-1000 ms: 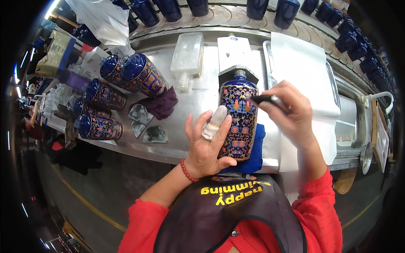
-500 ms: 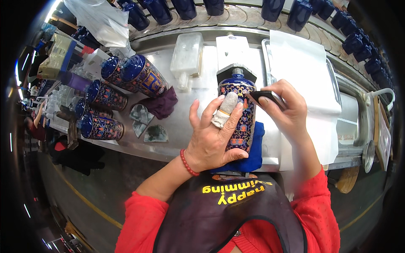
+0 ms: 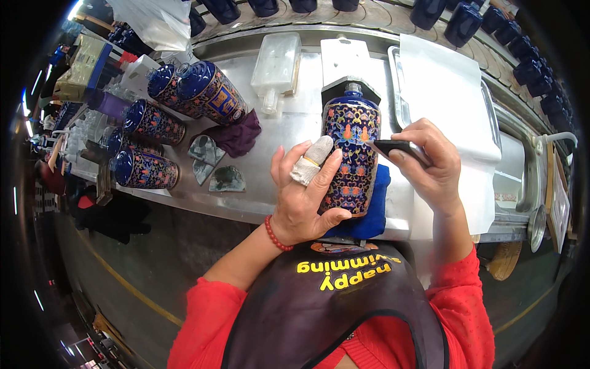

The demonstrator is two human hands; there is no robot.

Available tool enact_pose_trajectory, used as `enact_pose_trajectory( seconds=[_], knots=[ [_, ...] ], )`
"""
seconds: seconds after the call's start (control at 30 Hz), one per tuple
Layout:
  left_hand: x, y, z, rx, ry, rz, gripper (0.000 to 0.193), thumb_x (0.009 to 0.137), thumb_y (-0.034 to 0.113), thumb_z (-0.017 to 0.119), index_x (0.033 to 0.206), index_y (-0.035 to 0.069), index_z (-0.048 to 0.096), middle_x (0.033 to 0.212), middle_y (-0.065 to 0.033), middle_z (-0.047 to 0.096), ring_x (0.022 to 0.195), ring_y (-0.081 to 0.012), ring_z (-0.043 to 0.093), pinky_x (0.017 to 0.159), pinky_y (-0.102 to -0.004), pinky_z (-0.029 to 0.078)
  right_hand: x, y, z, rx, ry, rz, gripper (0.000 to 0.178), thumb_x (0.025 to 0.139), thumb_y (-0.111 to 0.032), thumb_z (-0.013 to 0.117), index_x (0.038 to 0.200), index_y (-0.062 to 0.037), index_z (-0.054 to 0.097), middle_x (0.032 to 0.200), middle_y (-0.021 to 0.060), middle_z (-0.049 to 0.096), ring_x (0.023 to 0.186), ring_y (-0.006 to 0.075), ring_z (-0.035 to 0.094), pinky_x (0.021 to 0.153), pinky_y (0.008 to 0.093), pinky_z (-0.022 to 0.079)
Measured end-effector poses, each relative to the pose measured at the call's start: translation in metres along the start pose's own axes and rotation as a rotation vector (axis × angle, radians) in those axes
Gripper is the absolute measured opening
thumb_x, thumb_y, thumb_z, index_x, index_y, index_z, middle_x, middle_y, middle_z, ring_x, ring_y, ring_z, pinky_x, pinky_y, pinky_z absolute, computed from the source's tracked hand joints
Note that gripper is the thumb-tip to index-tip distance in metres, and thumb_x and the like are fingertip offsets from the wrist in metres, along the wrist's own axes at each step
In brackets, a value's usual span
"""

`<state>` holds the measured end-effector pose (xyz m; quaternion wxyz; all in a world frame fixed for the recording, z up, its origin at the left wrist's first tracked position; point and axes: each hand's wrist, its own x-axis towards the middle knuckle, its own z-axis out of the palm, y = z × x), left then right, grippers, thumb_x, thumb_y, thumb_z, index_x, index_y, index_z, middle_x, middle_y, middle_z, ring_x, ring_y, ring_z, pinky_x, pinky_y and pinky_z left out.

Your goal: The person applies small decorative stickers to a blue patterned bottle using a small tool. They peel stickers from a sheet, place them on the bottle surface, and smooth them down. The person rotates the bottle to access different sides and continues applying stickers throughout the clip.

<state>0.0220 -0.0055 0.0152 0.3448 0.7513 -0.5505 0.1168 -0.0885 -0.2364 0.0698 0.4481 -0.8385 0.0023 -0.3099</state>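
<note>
A dark blue bottle (image 3: pixel 350 157) with a bright floral pattern lies on a blue cloth (image 3: pixel 376 206), its neck pointing away from me. My left hand (image 3: pixel 302 200) is open along the bottle's left side, fingers spread, with thumb and index finger against or very near it. One of its fingers wears a grey-white cloth wrap (image 3: pixel 316 157) held by a yellow band. In my right hand (image 3: pixel 435 163) a flat black tool (image 3: pixel 399 147) is gripped; its thin tip is at the bottle's right edge. Whether the tip touches is unclear.
Several patterned bottles (image 3: pixel 150 169) stand at the left beside a purple cloth (image 3: pixel 236 135) and greenish-grey pads (image 3: pixel 227 179). Behind my bottle are a clear glass bottle (image 3: pixel 276 64) and a dark angular support (image 3: pixel 370 92). White sheets (image 3: pixel 439 86) cover a tray at right. Plain blue bottles line the conveyor (image 3: pixel 369 21).
My left hand has slid left off the bottle's front, exposing more of the pattern. My right hand has drawn the black tool slightly to the right. The whole view has shifted a little.
</note>
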Motion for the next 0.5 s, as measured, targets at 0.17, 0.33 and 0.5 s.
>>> enact_pose_trajectory(
  seconds=[0.17,0.33,0.5],
  knots=[
    [0.005,0.0,-0.002,0.035,0.007,0.027,0.082,0.097,0.072,0.046,0.142,0.004,0.061,0.137,-0.0178,0.062,0.135,-0.0362,0.041,0.119,-0.0586,0.011,-0.007,-0.001,0.001,-0.017,0.003,0.021,0.016,0.087,0.0,0.077,0.101,0.0033,0.07,0.089,0.008,0.065,0.079,0.0145,0.06,0.068,0.0253,0.045],
    [0.008,-0.001,-0.003,0.052,-0.007,0.018,0.078,0.097,0.072,0.046,0.141,0.009,0.063,0.137,-0.0175,0.062,0.135,-0.0356,0.04,0.119,-0.0586,0.01,-0.005,-0.004,0.001,-0.041,-0.011,0.025,0.016,0.09,-0.004,0.075,0.103,0.0031,0.069,0.09,0.0078,0.065,0.078,0.0141,0.059,0.067,0.0253,0.045],
    [0.021,-0.003,-0.008,0.086,-0.014,0.055,0.076,0.097,0.073,0.045,0.142,0.015,0.063,0.141,-0.0187,0.06,0.137,-0.0349,0.038,0.119,-0.0589,0.01,-0.009,-0.003,0.001,-0.033,-0.004,0.123,0.014,0.095,-0.006,0.072,0.105,0.0024,0.069,0.092,0.0063,0.065,0.079,0.0151,0.059,0.069,0.0264,0.046]
  ],
)
